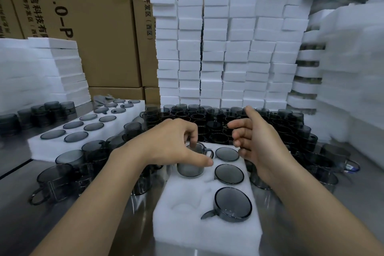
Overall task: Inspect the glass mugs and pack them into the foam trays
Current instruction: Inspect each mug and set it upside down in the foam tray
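A smoky grey, see-through glass mug [192, 165], handle pointing right, stands at the far-left pocket of the near foam tray [187, 226] on the counter [20, 224]. The left hand [170, 143] closes its grip on it, fingertips inside the rim, thumb on the outer wall. The right hand [256, 141] hovers just right, its grip loosely curled around nothing.

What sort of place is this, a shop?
Most likely a warehouse or factory packing area: tall cardboard cartons stand behind stacks of white foam blocks, and dozens of dark glass mugs surround a partly filled foam tray.
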Available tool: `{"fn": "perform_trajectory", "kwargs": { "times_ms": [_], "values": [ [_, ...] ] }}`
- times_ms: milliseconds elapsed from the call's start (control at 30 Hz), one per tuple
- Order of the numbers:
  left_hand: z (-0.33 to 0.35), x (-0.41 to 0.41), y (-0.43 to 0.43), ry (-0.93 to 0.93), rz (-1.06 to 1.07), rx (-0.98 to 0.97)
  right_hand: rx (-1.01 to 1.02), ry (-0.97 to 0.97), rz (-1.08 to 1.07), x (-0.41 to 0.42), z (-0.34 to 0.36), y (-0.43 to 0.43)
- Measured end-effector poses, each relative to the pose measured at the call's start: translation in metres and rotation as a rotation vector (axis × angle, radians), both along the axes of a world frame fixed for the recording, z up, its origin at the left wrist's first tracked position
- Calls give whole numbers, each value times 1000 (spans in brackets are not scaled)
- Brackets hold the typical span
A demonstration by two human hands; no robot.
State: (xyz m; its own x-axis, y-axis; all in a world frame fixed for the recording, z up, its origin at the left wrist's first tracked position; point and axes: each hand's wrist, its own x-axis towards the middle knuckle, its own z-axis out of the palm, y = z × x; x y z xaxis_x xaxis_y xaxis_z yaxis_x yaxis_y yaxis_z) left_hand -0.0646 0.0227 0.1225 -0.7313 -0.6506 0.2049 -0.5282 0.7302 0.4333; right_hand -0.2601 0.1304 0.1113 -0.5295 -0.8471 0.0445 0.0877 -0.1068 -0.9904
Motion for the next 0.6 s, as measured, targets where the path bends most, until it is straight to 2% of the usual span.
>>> {"fn": "perform_trajectory", "kwargs": {
  "times_ms": [300,367,500,600],
  "values": [
    [3,-3,19,-235,146,-103,-3,17,2,1,-1,-3],
    [6,-1,20,-211,166,-125,-5,22,-7,0,-1,-3],
    [4,-11,29,-100,95,-136,-26,23,-49,0,-1,-4],
    [-12,-27,40,-255,-29,-60,-66,11,-107,-1,-1,-5]
  ]
}}
